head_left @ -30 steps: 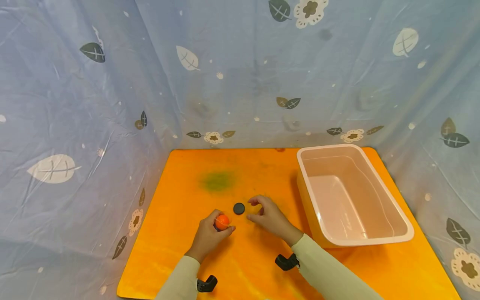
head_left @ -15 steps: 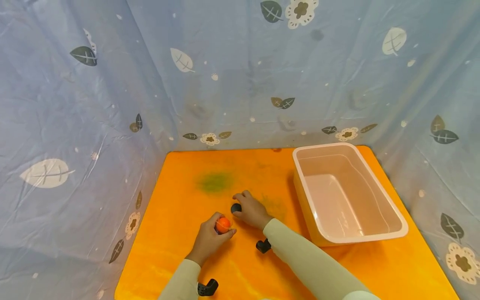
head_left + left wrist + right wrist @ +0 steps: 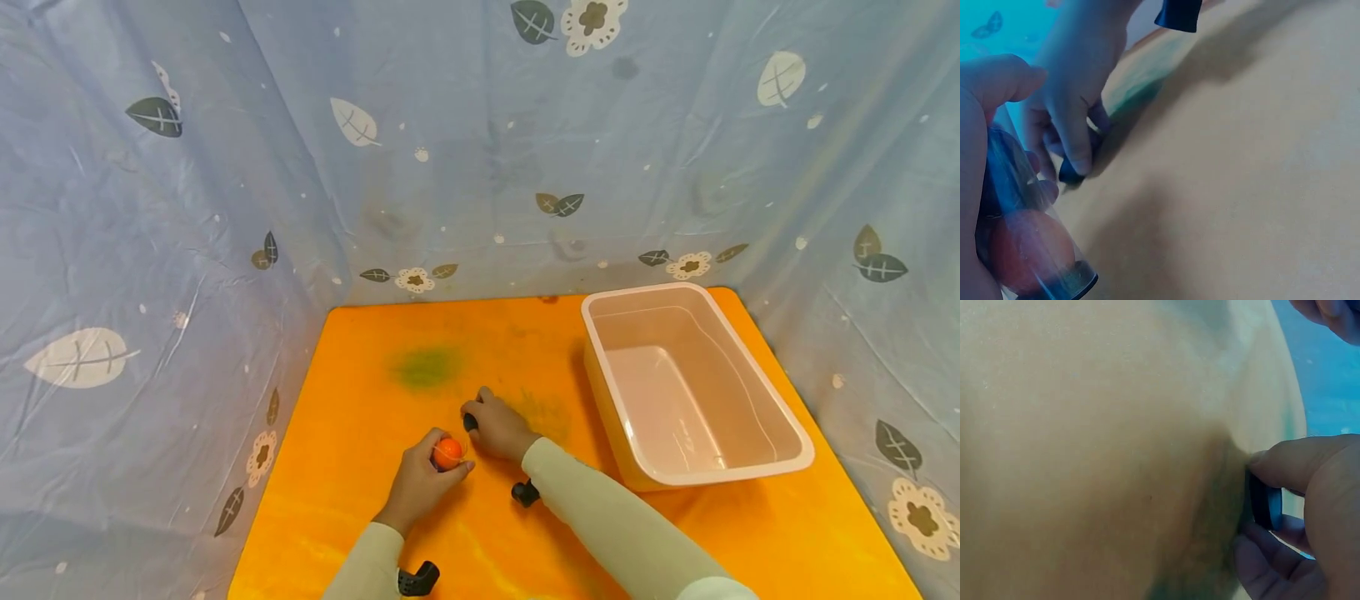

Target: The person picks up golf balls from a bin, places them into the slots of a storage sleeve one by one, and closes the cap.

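Observation:
My left hand [image 3: 414, 483] grips a clear plastic tube [image 3: 1079, 275] with a dark rim at one end. Inside it an orange ball [image 3: 448, 453] shows through the wall, and something dark blue lies behind it. To the right, my right hand [image 3: 501, 429] pinches a black round lid [image 3: 1266, 501] by its edge between thumb and fingers. The lid is tilted on edge close over the orange tabletop, a short way from the tube. Most of the lid is hidden by the fingers in the head view.
A large pale pink plastic bin [image 3: 613, 367] stands on the right of the orange table [image 3: 375, 342]. A green stain [image 3: 429, 367] marks the tabletop behind the hands. Blue patterned curtains [image 3: 450, 167] close in the back and both sides.
My right hand has moved left to the black lid, which lay flat on the table, and now pinches it and tilts it up. The left hand keeps its hold on the tube.

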The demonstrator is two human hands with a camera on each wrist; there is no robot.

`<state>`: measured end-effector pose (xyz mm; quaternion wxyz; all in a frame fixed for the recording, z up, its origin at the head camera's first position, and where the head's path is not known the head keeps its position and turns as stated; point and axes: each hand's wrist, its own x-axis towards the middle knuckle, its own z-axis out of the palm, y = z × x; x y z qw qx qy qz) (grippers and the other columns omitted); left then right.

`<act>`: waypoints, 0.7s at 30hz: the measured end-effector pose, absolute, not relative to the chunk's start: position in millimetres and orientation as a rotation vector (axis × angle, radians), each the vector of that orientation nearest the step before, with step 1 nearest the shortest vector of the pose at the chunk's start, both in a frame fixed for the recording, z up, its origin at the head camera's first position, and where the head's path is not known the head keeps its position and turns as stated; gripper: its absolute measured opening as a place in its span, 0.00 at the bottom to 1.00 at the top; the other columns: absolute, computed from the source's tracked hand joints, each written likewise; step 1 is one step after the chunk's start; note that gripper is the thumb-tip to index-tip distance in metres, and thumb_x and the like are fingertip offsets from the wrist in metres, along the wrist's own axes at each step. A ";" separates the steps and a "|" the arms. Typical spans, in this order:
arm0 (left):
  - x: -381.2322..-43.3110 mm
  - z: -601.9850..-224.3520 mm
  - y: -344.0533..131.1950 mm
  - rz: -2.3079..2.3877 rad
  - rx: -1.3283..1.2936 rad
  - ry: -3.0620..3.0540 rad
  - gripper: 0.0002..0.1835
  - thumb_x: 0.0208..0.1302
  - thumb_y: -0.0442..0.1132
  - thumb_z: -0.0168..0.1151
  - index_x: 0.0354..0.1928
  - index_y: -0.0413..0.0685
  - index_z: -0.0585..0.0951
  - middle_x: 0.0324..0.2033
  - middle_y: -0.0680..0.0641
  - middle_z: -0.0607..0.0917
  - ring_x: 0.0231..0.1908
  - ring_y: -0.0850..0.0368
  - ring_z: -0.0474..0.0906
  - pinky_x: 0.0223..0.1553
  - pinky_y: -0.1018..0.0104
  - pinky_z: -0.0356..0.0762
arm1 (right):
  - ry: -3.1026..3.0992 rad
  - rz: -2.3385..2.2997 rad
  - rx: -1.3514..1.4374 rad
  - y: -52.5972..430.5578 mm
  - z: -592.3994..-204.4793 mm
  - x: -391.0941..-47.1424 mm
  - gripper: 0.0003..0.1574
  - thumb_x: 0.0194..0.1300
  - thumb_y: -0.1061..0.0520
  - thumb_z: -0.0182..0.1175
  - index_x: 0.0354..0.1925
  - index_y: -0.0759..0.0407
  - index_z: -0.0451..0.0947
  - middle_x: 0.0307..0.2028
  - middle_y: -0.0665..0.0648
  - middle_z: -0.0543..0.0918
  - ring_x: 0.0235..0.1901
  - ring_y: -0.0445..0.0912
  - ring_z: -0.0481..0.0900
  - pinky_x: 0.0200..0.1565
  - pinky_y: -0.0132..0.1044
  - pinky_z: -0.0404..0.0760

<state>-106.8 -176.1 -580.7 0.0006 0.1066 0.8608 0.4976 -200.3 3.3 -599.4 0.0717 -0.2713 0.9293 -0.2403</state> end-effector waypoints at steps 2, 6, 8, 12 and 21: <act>-107.5 -581.7 -175.7 1.559 0.351 2.710 0.21 0.53 0.55 0.72 0.44 0.58 0.75 0.31 0.57 0.81 0.27 0.60 0.77 0.29 0.65 0.76 | 2.773 -0.783 -0.771 8.2 -597.8 -199.9 0.21 0.63 0.53 0.64 0.55 0.51 0.75 0.41 0.51 0.65 0.32 0.44 0.71 0.36 0.35 0.74; -107.9 -583.4 -175.1 1.554 0.362 2.717 0.21 0.53 0.54 0.72 0.44 0.59 0.75 0.32 0.58 0.81 0.27 0.60 0.77 0.29 0.65 0.76 | 2.777 -0.841 -0.695 18.8 -592.8 -199.9 0.25 0.64 0.52 0.64 0.58 0.52 0.73 0.44 0.51 0.65 0.36 0.44 0.73 0.41 0.37 0.76; -108.6 -584.9 -175.3 1.554 0.361 2.714 0.21 0.53 0.54 0.72 0.44 0.60 0.74 0.33 0.58 0.81 0.28 0.60 0.77 0.30 0.65 0.77 | 2.789 -0.859 -0.672 24.8 -589.4 -200.9 0.26 0.64 0.51 0.64 0.58 0.52 0.72 0.45 0.52 0.66 0.37 0.44 0.74 0.42 0.39 0.76; -109.3 -589.0 -174.9 1.556 0.339 2.709 0.21 0.52 0.54 0.73 0.44 0.61 0.74 0.33 0.58 0.81 0.28 0.60 0.77 0.30 0.65 0.77 | 2.804 -0.936 -0.605 37.3 -581.0 -199.5 0.27 0.63 0.50 0.65 0.59 0.49 0.72 0.46 0.51 0.67 0.41 0.45 0.75 0.45 0.41 0.76; -112.6 -593.3 -172.1 1.556 0.353 2.704 0.20 0.52 0.54 0.73 0.42 0.62 0.74 0.31 0.59 0.81 0.26 0.61 0.77 0.28 0.66 0.76 | 2.754 -1.291 -0.568 60.2 -553.3 -176.4 0.26 0.61 0.55 0.67 0.57 0.52 0.73 0.47 0.49 0.69 0.34 0.42 0.72 0.37 0.34 0.77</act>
